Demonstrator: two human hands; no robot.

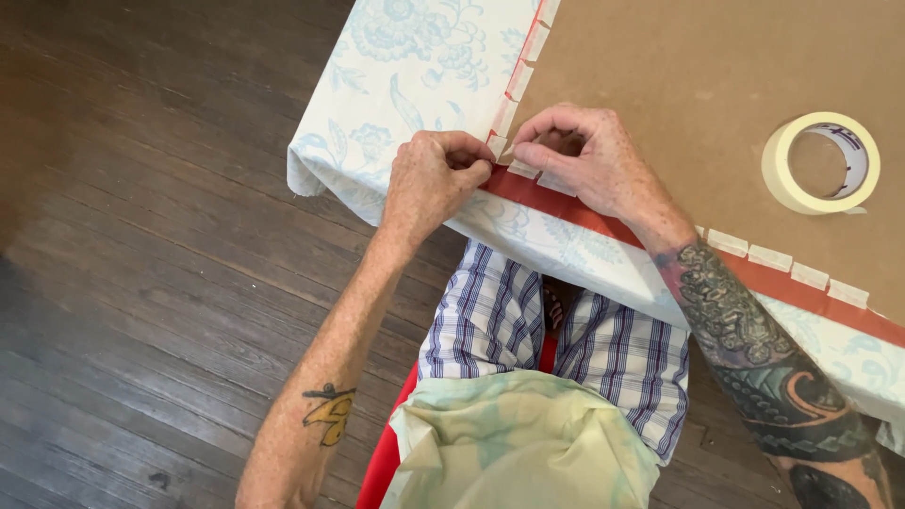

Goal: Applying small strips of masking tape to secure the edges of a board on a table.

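Left hand (434, 179) is pinching, fingers closed, the red fabric edge (566, 209) at the corner of the brown board (698, 85); right hand (580, 155) is pressing a tape piece (521, 170) there, fingertips curled; tape roll (820, 162) is lying well apart on the board.

Cloth-covered table (405, 75) bears brown board (698, 75) (tape-edged).

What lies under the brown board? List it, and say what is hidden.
Under the brown board, red fabric shows along its edges, over a floral tablecloth. The table beneath is covered.
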